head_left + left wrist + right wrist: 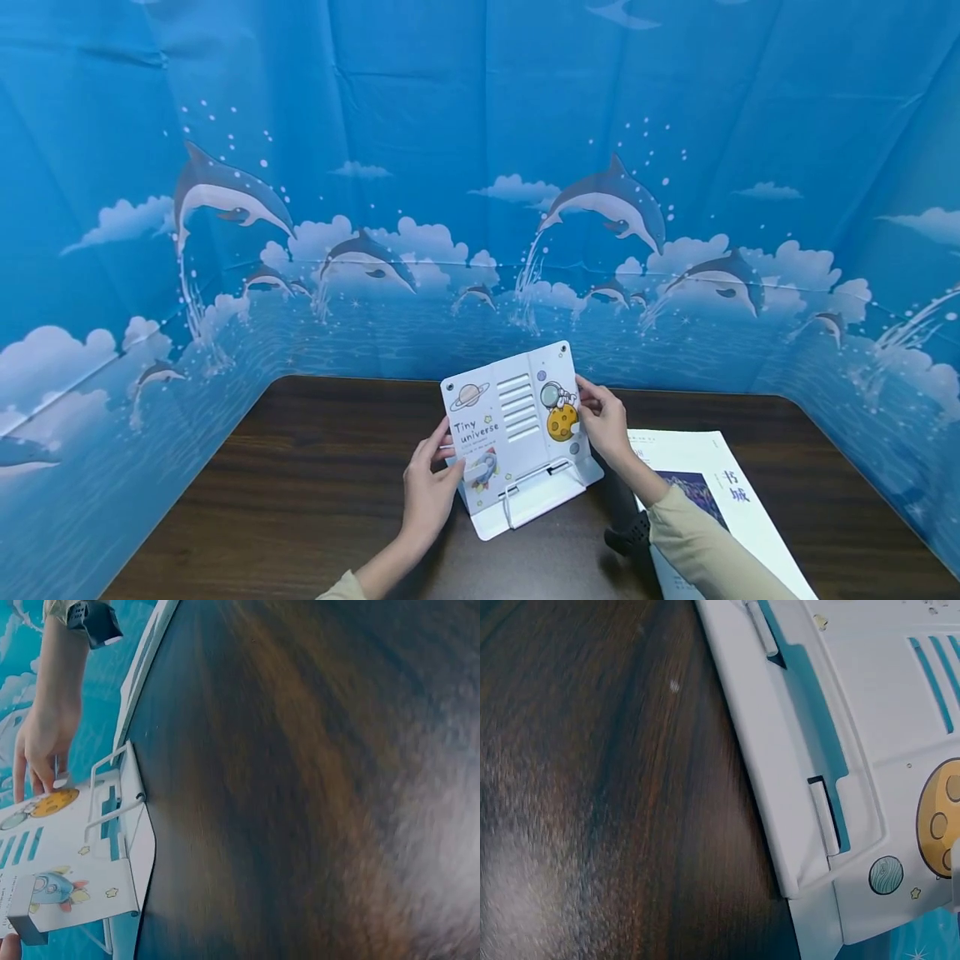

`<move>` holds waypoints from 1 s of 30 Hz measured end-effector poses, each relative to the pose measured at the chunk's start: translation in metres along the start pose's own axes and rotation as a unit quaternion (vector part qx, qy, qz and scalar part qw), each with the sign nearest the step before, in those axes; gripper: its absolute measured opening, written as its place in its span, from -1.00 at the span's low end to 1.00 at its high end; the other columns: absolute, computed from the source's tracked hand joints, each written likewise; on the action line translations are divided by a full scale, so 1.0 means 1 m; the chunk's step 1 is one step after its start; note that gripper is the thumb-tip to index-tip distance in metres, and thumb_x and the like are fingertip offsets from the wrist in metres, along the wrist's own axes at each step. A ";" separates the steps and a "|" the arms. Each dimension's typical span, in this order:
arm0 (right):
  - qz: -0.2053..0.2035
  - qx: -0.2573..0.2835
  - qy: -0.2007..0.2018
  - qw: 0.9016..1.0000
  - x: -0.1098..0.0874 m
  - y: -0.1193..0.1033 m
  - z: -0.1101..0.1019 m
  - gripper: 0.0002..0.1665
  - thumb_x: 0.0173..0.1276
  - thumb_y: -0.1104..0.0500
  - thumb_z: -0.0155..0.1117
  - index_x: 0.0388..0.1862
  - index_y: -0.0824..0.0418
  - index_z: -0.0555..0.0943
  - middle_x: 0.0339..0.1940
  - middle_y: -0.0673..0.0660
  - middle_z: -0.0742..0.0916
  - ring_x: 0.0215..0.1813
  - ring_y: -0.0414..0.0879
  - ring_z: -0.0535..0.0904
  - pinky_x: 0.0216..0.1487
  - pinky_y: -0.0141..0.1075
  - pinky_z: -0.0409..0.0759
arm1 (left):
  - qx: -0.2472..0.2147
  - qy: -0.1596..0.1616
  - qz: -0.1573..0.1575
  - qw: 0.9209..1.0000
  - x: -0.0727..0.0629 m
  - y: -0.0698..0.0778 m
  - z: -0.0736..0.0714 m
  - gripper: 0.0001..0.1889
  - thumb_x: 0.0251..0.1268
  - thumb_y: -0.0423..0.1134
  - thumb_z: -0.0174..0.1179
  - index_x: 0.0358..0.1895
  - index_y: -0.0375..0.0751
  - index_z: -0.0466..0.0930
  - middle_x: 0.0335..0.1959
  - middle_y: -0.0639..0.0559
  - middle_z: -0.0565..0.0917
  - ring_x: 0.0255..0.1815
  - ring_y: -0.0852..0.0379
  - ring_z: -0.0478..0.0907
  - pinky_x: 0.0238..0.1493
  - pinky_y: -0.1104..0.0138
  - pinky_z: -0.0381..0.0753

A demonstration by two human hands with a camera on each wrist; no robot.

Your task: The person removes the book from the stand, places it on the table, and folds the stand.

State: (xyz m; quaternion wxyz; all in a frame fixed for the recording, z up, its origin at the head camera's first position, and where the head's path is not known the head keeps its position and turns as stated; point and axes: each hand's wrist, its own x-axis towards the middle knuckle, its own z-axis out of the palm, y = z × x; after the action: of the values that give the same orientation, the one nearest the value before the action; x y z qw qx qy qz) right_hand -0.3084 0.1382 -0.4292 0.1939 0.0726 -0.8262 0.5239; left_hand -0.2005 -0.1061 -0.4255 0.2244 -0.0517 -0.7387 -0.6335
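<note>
A white book stand (517, 442) printed with "Tiny universe", a planet and an astronaut stands tilted back on the table, turned slightly askew. At its left edge, my left hand (431, 492) holds the panel, thumb toward the front and fingers partly hidden behind. The opposite edge is gripped by my right hand (606, 423), beside the astronaut print; the left wrist view shows this right hand (49, 742) too. A white wire page holder (536, 483) sits over the stand's bottom ledge (757, 765). Near my left thumb, a small pale block (26, 911) juts from the panel.
A white book or magazine (738, 500) with a dark picture lies on the right, partly under my right forearm. My right wrist wears a black strap device (630, 533). The dark wooden table (300, 500) is bordered by a blue dolphin-print curtain (420, 167).
</note>
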 end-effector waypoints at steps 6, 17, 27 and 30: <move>0.002 -0.006 -0.008 1.000 0.002 0.000 0.000 -0.42 0.17 0.54 0.07 0.18 0.24 0.46 -0.24 0.20 0.55 -0.21 0.00 0.52 -0.22 -0.36 0.56 | -0.011 0.008 -0.001 1.000 -0.004 0.001 0.002 -0.41 0.02 -0.62 0.15 0.22 -0.33 0.34 -0.12 -0.19 0.47 -0.11 -0.11 0.51 -0.22 0.38 0.60; 0.027 -0.035 -0.025 0.999 -0.010 -0.016 -0.014 -0.53 0.24 0.39 0.12 0.16 0.32 0.43 -0.13 0.25 0.58 -0.09 0.06 0.52 -0.01 -0.08 0.53 | 0.051 -0.030 -0.022 0.998 0.012 0.005 -0.012 -0.56 0.16 -0.46 0.12 0.16 -0.31 0.38 -0.18 -0.15 0.56 -0.19 0.04 0.56 -0.22 0.35 0.61; 0.112 0.019 -0.053 0.992 -0.056 -0.031 -0.015 -0.65 0.15 0.33 0.26 -0.06 0.38 0.54 -0.35 0.13 0.66 -0.34 -0.12 0.54 -0.36 -0.40 0.54 | 0.089 -0.048 0.070 0.992 0.057 0.023 -0.025 -0.53 0.15 -0.44 0.17 0.18 -0.27 0.37 -0.12 -0.15 0.55 -0.14 0.01 0.55 -0.20 0.33 0.60; 0.149 0.049 -0.066 0.985 -0.073 -0.033 -0.010 -0.66 0.13 0.33 0.27 -0.10 0.43 0.53 -0.39 0.13 0.66 -0.40 -0.14 0.55 -0.43 -0.33 0.58 | 0.091 -0.056 0.093 0.990 0.069 0.025 -0.024 -0.54 0.13 -0.42 0.19 0.15 -0.27 0.41 -0.09 -0.17 0.56 -0.14 0.00 0.55 -0.21 0.30 0.61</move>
State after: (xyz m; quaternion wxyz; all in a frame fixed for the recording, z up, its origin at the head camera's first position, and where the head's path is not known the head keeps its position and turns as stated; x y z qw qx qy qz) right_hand -0.2291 0.1266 -0.4269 0.0546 -0.0075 -0.8124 0.5805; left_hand -0.2463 -0.1383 -0.3728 0.2447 -0.1353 -0.7964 -0.5362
